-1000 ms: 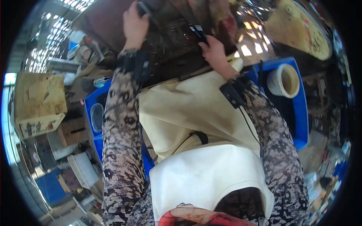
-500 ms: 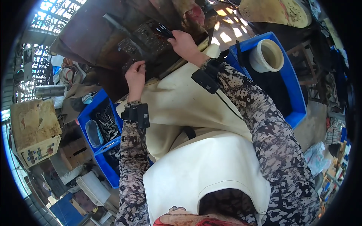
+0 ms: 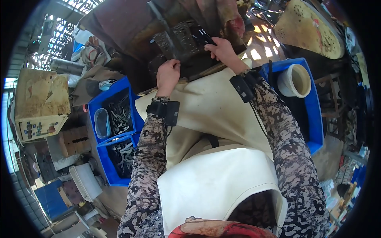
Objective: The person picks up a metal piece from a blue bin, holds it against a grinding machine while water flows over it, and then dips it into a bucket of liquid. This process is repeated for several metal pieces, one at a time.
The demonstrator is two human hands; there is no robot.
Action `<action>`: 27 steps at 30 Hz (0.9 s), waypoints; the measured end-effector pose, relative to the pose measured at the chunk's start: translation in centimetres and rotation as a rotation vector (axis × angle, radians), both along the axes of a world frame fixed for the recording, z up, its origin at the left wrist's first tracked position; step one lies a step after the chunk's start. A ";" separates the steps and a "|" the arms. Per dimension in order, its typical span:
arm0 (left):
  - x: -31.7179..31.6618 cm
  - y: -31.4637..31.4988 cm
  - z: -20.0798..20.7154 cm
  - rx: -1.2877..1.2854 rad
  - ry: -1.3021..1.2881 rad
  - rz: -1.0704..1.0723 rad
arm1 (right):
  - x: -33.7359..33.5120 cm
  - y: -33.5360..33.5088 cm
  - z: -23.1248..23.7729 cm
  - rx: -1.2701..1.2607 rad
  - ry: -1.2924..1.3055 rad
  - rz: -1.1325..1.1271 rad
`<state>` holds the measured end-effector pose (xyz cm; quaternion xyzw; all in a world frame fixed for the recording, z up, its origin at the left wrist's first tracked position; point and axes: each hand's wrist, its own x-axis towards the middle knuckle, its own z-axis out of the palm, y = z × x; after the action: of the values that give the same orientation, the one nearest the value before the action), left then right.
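My left hand [image 3: 168, 76] is closed at the near edge of a dark, grimy work surface [image 3: 158, 41]. Its fingertips are pressed together beside the lower end of a grey metal bar [image 3: 160, 18]; what they hold, if anything, is hidden. To the right, my right hand [image 3: 223, 51] pinches the near end of some dark, narrow pieces [image 3: 203, 35] with bright glints, and their exact kind cannot be made out. Small bits lie scattered on the surface between the hands. A cream apron [image 3: 206, 95] covers my lap just below.
At left stand blue bins [image 3: 113, 183] with dark metal pieces and a clear oval container [image 3: 102, 123]. A blue crate [image 3: 316, 119] at right holds a white bucket [image 3: 294, 81]. A stained box [image 3: 41, 93] stands far left, a speckled yellowish seat-like board [image 3: 309, 27] far right.
The whole view has shifted, so bench and hands appear farther right. My left hand has turned its back more upward. The right hand keeps its grip on the dark pieces.
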<state>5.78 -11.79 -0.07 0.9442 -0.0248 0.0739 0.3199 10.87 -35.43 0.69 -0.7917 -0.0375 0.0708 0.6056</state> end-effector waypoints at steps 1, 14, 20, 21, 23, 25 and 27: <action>-0.1 0.0 0.2 0.004 0.021 0.011 | 0.1 0.1 0.0 0.019 0.014 0.009; -0.1 -0.4 0.6 0.075 0.056 0.025 | 0.3 -0.3 -0.1 -0.056 -0.021 0.063; -0.2 -0.4 0.6 0.074 0.059 0.018 | 0.7 0.0 -1.1 -0.031 -0.065 0.040; -0.2 -0.4 0.6 0.073 0.040 0.016 | 0.8 0.0 -1.2 -0.030 -0.070 0.059; -0.2 -0.4 0.6 0.066 0.061 0.019 | 0.8 0.1 -1.4 -0.170 -0.094 0.034; -0.3 -0.4 0.6 0.062 0.069 0.036 | 0.8 0.3 -1.6 -0.275 -0.129 0.045; -0.4 -0.6 0.7 0.076 0.016 0.014 | 0.8 0.2 -1.8 -0.375 -0.172 0.049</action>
<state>5.38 -12.41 0.60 0.9564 -0.0184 0.0674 0.2836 11.62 -35.28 -1.11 -0.8925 -0.0945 0.0236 0.4405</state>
